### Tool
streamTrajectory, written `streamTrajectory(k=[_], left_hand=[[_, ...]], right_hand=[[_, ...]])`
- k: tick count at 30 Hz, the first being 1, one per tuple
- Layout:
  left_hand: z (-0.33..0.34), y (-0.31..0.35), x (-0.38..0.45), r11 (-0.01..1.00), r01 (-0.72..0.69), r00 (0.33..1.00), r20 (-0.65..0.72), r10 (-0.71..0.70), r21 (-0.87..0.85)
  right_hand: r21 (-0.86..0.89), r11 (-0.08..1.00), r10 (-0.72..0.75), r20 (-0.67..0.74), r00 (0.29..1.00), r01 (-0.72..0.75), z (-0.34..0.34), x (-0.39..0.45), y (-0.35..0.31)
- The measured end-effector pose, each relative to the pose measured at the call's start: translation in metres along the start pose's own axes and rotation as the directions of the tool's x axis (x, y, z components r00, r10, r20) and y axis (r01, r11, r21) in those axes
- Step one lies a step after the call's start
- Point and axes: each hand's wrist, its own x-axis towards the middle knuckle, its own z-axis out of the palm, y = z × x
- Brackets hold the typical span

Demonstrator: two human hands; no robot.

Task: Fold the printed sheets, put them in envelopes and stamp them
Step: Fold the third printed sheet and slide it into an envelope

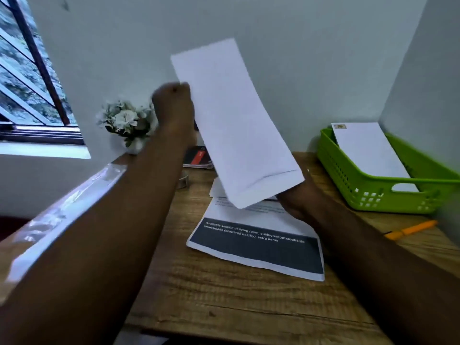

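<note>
Right hand (298,200), lower centre-right, grips the white envelope's (231,120) bottom end; the left hand (174,100), mid-frame, pinches its side. Below lie printed sheets (256,247). Filling step, probably; next, open the flap.

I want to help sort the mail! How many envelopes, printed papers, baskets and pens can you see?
Envelopes: 2, one held up by both hands, one in the basket
Printed sheets: at least 1, maybe more beneath it
Green basket: 1
Orange pen: 1
Total: 5
</note>
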Motion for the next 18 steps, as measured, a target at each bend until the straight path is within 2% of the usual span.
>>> streamTrajectory(k=[3,5,7,8,10,12,13,15,17,18], left_hand=[[-0.005,-0.046,-0.024,0.973,0.229,0.962,0.154,-0.226,-0.001],[-0.009,-0.073,-0.03,0.97,0.24,0.962,0.127,-0.242,0.037],[-0.012,-0.087,-0.021,0.989,0.133,0.991,-0.004,-0.133,0.062],[-0.014,-0.092,-0.015,0.993,0.082,0.994,-0.079,-0.076,0.086],[-0.019,-0.097,-0.007,0.991,0.045,0.981,-0.195,-0.02,0.125],[-0.022,-0.1,-0.009,0.995,0.051,0.979,-0.203,-0.032,0.087],[-0.023,-0.101,-0.014,0.995,0.099,0.985,-0.145,-0.095,0.023],[-0.02,-0.101,-0.029,0.949,0.286,0.955,0.116,-0.272,-0.132],[-0.016,-0.102,-0.048,0.901,0.413,0.872,0.345,-0.348,-0.135],[-0.013,-0.103,-0.053,0.905,0.411,0.859,0.376,-0.347,-0.105]], right_hand=[[0.073,0.989,0.137,-0.163,0.977,-0.127,-0.017,0.007,0.004],[0.07,0.987,0.156,-0.239,0.958,-0.143,-0.026,0.016,0.002],[0.185,0.958,0.255,-0.202,0.945,-0.219,-0.027,0.019,0.0],[0.21,0.939,0.305,-0.141,0.942,-0.273,-0.028,0.02,0.0],[0.109,0.938,0.331,0.012,0.944,-0.33,-0.032,0.019,0.003],[-0.035,0.961,0.277,0.158,0.948,-0.275,-0.035,0.019,0.011],[-0.082,0.968,0.25,0.163,0.954,-0.239,-0.034,0.02,0.015],[-0.094,0.983,0.166,0.07,0.984,-0.16,-0.027,0.022,0.02],[-0.036,0.996,0.079,-0.042,0.996,-0.081,-0.023,0.023,0.022],[-0.02,0.998,0.056,-0.057,0.997,-0.057,-0.023,0.023,0.023]])
